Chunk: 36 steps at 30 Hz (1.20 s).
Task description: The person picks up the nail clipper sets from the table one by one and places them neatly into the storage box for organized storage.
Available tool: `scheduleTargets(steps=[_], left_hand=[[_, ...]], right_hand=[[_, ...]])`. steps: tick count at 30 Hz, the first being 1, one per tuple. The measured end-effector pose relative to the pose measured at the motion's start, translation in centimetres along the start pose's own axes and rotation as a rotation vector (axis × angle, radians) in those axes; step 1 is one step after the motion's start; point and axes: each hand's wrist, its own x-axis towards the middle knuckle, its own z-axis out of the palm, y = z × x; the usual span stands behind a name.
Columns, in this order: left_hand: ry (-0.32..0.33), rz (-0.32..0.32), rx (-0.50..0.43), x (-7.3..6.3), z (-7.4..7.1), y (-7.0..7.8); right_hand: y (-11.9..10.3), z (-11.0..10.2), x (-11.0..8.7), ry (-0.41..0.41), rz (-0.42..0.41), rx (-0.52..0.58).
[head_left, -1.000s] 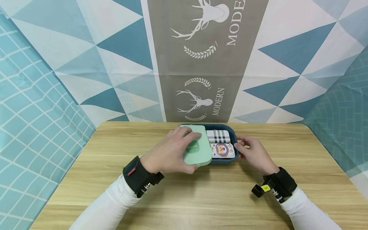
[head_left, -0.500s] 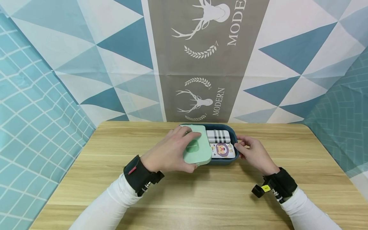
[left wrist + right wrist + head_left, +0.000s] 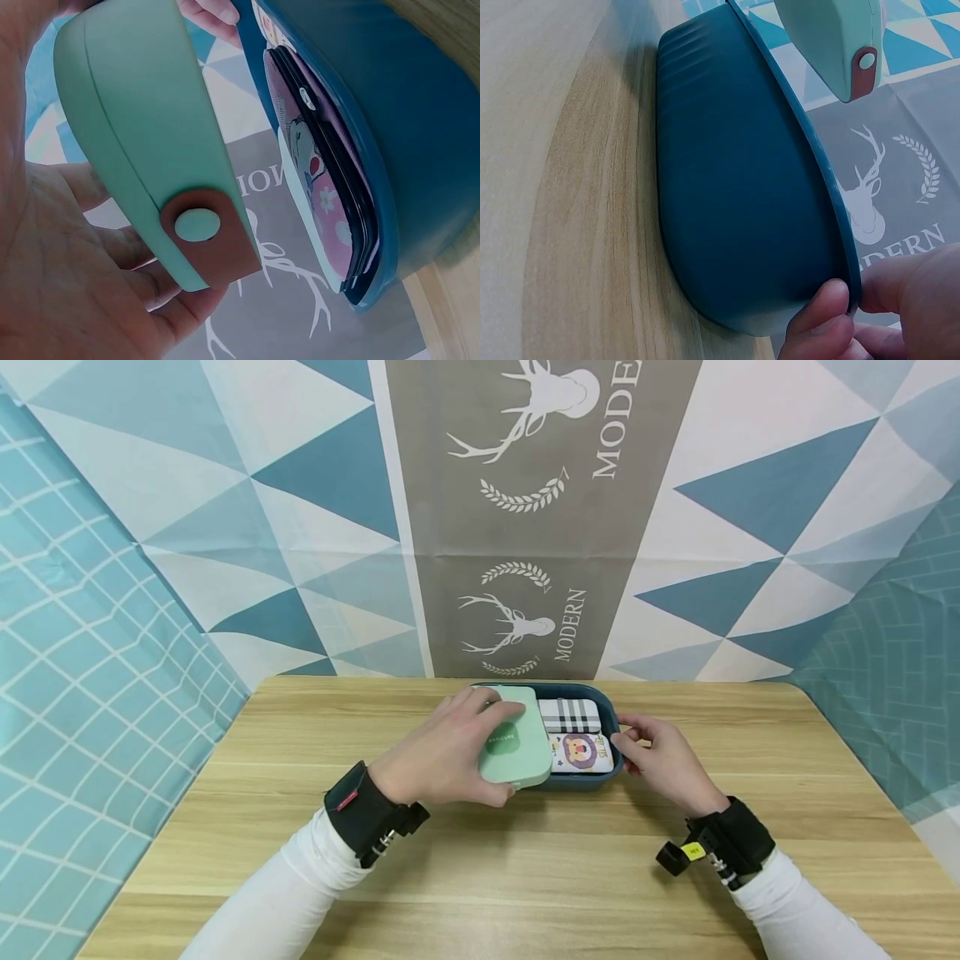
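Note:
My left hand (image 3: pixel 442 756) holds a mint-green manicure case (image 3: pixel 531 747) by its edges, over the left part of a dark blue bin (image 3: pixel 573 782). In the left wrist view the case shows a brown snap strap (image 3: pixel 221 251), and there is a gap between it and the bin. My right hand (image 3: pixel 663 760) pinches the bin's right rim between thumb and fingers. Inside the bin lie a white plaid case (image 3: pixel 568 716) and a white lion-print case (image 3: pixel 581 752). A pink pouch with dark edging (image 3: pixel 319 176) also stands in it. The case hides the bin's left end.
The bin stands on a wood-grain table (image 3: pixel 517 877) near its back edge. A patterned cloth wall (image 3: pixel 517 535) with deer prints rises right behind the table. Blue tile-pattern cloths (image 3: pixel 82 635) hang at both sides.
The manicure case and my left hand have shifted very slightly toward the back. My right hand and the bin stay in place.

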Motion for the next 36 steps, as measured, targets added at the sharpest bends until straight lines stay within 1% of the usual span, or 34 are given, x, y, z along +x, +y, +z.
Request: scheduleTargets(steps=[13,22,27,36], left_hand=[[-0.014,-0.013,-0.002,0.17,-0.07,-0.15],[-0.005,-0.008,-0.005,0.25,-0.11,-0.15],[-0.011,-0.015,-0.002,0.32,-0.21,-0.14],[-0.009,-0.018,0.009,0.43,-0.19,-0.12]], right_hand=[[0.07,-0.06,-0.03,-0.003,0.003,0.015],[0.11,-0.04,0.02,-0.006,-0.006,0.018],[0.13,-0.04,0.09,-0.006,-0.018,0.023],[0.14,-0.01,0.01,-0.004,-0.008,0.025]])
